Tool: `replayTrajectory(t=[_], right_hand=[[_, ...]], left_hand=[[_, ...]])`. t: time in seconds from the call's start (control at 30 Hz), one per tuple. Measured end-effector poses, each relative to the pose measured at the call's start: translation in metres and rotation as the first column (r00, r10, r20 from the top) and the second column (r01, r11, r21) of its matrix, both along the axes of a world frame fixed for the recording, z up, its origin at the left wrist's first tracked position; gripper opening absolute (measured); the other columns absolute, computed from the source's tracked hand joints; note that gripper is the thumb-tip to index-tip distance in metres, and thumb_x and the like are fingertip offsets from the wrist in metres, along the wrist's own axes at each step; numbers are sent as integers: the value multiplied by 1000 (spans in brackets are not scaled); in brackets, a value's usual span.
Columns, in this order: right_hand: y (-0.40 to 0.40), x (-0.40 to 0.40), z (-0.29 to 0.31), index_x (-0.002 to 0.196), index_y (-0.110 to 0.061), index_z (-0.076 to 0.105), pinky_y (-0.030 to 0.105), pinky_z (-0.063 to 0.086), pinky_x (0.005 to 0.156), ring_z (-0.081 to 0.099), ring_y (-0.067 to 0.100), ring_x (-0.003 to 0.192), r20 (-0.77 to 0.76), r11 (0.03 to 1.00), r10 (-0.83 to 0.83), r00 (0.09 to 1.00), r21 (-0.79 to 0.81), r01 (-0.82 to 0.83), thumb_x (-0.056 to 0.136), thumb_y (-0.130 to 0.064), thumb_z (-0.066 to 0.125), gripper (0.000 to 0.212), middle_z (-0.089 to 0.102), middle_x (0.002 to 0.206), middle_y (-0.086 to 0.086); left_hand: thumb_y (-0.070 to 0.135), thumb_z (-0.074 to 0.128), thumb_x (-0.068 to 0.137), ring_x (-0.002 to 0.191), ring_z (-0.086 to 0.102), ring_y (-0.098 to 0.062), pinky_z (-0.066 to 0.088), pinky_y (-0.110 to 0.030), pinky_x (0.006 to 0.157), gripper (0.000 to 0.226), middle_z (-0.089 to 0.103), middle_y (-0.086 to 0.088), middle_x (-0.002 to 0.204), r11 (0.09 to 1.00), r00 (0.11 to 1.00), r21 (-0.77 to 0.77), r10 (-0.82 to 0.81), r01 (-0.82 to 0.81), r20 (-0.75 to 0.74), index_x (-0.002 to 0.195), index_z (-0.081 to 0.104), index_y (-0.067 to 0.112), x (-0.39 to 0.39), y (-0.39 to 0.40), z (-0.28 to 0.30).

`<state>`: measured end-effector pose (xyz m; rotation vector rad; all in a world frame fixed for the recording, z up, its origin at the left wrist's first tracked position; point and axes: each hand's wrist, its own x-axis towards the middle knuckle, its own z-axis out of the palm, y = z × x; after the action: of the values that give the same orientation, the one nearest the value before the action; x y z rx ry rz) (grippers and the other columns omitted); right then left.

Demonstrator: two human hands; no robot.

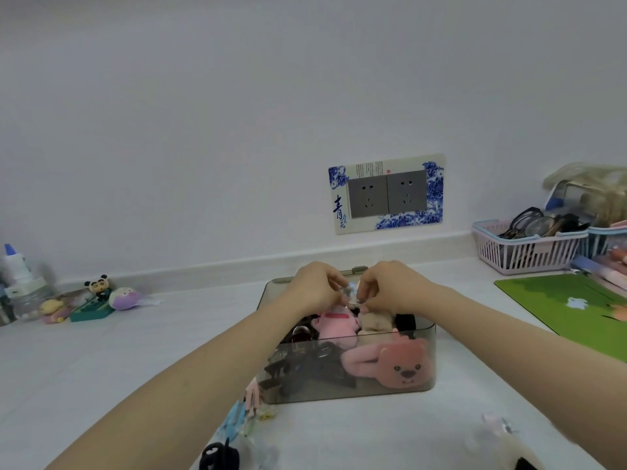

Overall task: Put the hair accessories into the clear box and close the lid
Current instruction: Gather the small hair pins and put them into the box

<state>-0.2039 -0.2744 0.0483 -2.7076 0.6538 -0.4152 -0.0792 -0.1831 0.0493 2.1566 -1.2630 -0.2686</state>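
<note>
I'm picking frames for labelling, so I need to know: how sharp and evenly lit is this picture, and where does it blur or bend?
Head view: soft, even light, no glare; the box is fairly sharp, the small clip pinched by the left hand and right hand is blurry, the hair clips at the bottom edge are smeared, and the wall ledge bows from the wide lens.

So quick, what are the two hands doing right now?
Left hand: fingers curled, pinching a small clear hair clip over the clear box.
Right hand: pinching the same clip from the other side.
</note>
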Motion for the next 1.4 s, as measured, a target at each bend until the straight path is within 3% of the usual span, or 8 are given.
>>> replayTrajectory(t=[0.23,0.43,0.57,0.77,0.9,1.0,1.13,1.4], right_hand=[[9,-11,5,91,-20,71,26,48,77,58,13,85,78,999,13,997,-47,-9,78,-21,68,14,64,88,-4],[52,-34,12,85,-25,72,7,42,64,57,2,74,297,997,69,952,9,-75,78,-24,68,8,66,79,-14],[98,-46,5,84,-28,72,7,41,67,58,-4,80,366,987,117,923,60,-149,79,-23,67,9,67,82,-16],[146,-39,-20,94,-23,71,8,45,73,59,-3,80,295,961,209,932,116,-252,82,-19,64,15,66,87,-13],[161,-22,-47,108,-21,68,5,43,75,58,-1,86,173,961,240,955,94,-258,89,-17,52,26,65,104,-11],[165,-4,-66,121,-21,61,31,45,96,57,19,112,59,956,278,959,80,-282,93,-18,42,34,62,122,1],[165,7,-78,132,-25,49,38,37,100,46,27,109,-56,944,329,943,-19,-331,95,-18,33,41,56,129,-2],[158,-6,-78,119,-29,63,17,37,83,49,15,98,43,935,353,935,33,-354,89,-10,47,39,66,111,-6]], left_hand=[[16,71,77,91,66,-13,52,-32,87,16,71,4,92,990,999,-135,32,-31,4,79,69,32,-3,31,11],[18,65,84,60,57,8,38,-3,54,12,67,15,73,953,997,-303,35,-11,75,89,74,23,-34,97,18],[17,63,84,61,54,3,36,-2,54,16,68,14,74,955,996,-295,38,-14,75,80,72,31,-47,143,8],[18,57,87,68,57,-1,39,-6,56,16,69,12,82,962,990,-239,141,-132,20,82,71,26,-33,185,-29],[8,41,91,102,56,-13,41,-14,77,27,61,4,107,973,978,-100,207,-209,-23,97,64,21,-11,195,-55],[8,32,95,130,40,-14,28,-20,105,39,48,-1,138,988,987,16,154,-153,-54,125,56,13,-2,199,-66],[20,29,93,118,48,-8,35,-15,98,43,56,6,129,998,992,21,66,-64,-107,119,63,17,-2,202,-71],[20,25,84,118,51,-12,36,-18,101,51,61,0,126,997,994,-13,-70,70,-87,114,66,16,-19,213,-71]])
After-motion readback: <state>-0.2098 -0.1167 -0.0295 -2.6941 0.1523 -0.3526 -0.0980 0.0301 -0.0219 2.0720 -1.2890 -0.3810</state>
